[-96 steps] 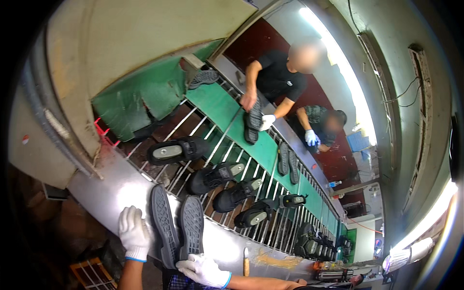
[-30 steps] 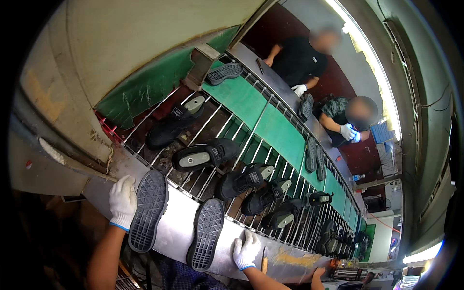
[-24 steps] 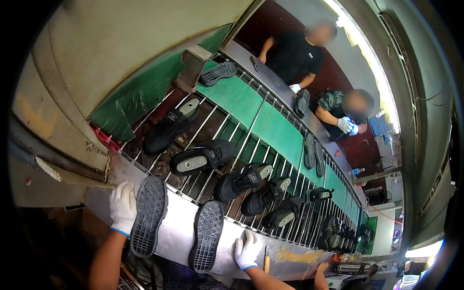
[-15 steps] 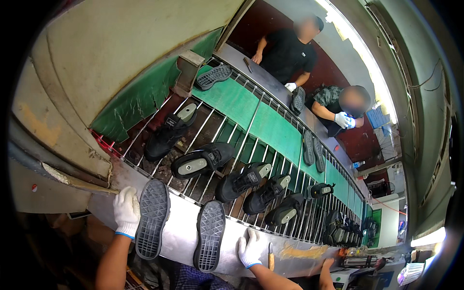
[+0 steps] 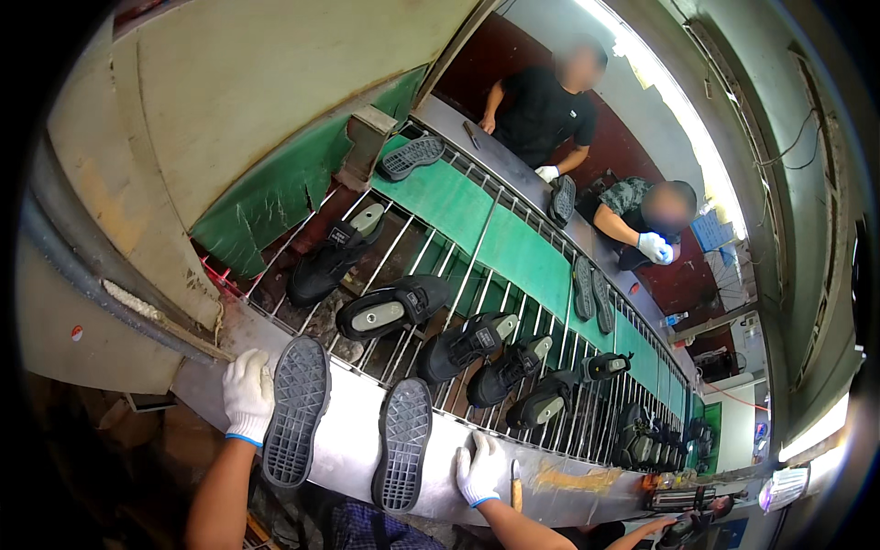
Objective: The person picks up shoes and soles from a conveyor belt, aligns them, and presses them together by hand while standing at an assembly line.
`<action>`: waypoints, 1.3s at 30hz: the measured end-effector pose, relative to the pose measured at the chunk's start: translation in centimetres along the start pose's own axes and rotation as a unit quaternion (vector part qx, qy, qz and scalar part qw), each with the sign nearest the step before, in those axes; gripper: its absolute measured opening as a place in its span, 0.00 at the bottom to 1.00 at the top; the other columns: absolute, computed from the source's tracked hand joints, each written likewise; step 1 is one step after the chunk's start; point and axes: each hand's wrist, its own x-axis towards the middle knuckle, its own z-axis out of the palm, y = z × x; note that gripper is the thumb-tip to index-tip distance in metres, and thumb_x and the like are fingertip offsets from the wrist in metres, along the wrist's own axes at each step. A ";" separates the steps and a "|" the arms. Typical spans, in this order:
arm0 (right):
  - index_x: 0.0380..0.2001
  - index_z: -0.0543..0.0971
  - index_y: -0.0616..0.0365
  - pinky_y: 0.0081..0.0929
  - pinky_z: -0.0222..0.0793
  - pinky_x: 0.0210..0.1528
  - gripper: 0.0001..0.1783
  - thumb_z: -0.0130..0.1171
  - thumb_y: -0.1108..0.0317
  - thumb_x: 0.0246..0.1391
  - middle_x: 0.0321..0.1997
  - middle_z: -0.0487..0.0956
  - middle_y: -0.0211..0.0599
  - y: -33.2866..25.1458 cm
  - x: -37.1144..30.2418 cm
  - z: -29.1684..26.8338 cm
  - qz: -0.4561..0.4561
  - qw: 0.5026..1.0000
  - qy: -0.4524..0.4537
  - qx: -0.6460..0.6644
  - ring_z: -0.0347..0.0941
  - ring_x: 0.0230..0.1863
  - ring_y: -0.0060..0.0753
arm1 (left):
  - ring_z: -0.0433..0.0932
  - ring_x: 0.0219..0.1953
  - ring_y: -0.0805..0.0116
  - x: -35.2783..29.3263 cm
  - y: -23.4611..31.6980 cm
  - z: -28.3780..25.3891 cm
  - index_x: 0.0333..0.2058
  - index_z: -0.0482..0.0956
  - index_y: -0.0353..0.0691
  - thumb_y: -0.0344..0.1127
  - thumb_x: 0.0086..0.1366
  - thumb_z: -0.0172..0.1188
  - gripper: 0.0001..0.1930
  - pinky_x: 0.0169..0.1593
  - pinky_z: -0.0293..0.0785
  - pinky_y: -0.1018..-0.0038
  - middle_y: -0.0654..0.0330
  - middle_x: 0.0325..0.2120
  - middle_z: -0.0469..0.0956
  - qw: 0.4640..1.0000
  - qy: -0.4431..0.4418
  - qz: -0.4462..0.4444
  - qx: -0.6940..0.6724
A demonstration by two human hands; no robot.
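My left hand [image 5: 247, 396], in a white knit glove, rests on the metal ledge with its fingers loosely bent. Right beside it a grey-black shoe sole [image 5: 298, 412] lies tread up, overhanging the ledge; whether the hand touches it is hard to tell. A second shoe sole [image 5: 403, 445] lies tread up between my hands, also past the near edge. My right hand [image 5: 480, 469], gloved too, lies on the ledge with fingers apart and nothing in it. A wooden-handled tool [image 5: 516, 487] lies just right of that hand.
Several black shoes [image 5: 463, 346] sit on the metal-rod conveyor [image 5: 394, 247] beyond the ledge. More soles [image 5: 411, 158] lie on its green belt [image 5: 527, 257]. Two people [image 5: 550, 110] are across it. At lower right, another person's bare arm [image 5: 646, 530] is beside a dark shoe [image 5: 679, 532].
The whole view has shifted slightly. My hands and the two near soles keep their places on the ledge. The other person's arm at lower right has moved off the ledge, toward a dark shoe.
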 end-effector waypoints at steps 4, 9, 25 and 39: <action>0.60 0.75 0.59 0.55 0.67 0.65 0.29 0.65 0.57 0.60 0.59 0.76 0.58 0.4 0.2 0.5 0.030 0.999 -0.029 0.010 0.72 0.61 0.63 | 0.78 0.52 0.44 0.1 -0.1 -0.5 0.46 0.82 0.39 0.36 0.69 0.57 0.12 0.58 0.72 0.52 0.50 0.51 0.81 1.000 0.005 -0.001 -0.008; 0.66 0.72 0.61 0.47 0.66 0.70 0.32 0.64 0.58 0.63 0.63 0.75 0.61 0.0 2.2 -1.4 0.085 0.988 -0.084 0.098 0.70 0.67 0.60 | 0.77 0.53 0.45 -1.0 -1.2 0.7 0.48 0.82 0.40 0.37 0.68 0.57 0.13 0.58 0.72 0.52 0.51 0.53 0.80 1.000 -0.006 -0.019 -0.011; 0.79 0.52 0.61 0.24 0.76 0.46 0.43 0.58 0.59 0.69 0.62 0.80 0.47 -2.7 13.9 1.6 0.286 0.870 -0.128 0.380 0.78 0.45 0.24 | 0.77 0.54 0.44 -0.6 -2.1 0.9 0.51 0.81 0.39 0.38 0.71 0.56 0.15 0.59 0.72 0.52 0.49 0.53 0.80 1.000 0.009 -0.010 -0.011; 0.67 0.67 0.54 0.44 0.80 0.56 0.31 0.57 0.49 0.70 0.65 0.78 0.47 -4.0 17.5 4.9 0.465 0.637 -0.210 0.578 0.81 0.56 0.49 | 0.77 0.52 0.45 0.1 -2.3 0.6 0.50 0.81 0.38 0.37 0.70 0.57 0.14 0.57 0.73 0.53 0.49 0.51 0.81 1.000 0.021 0.015 -0.003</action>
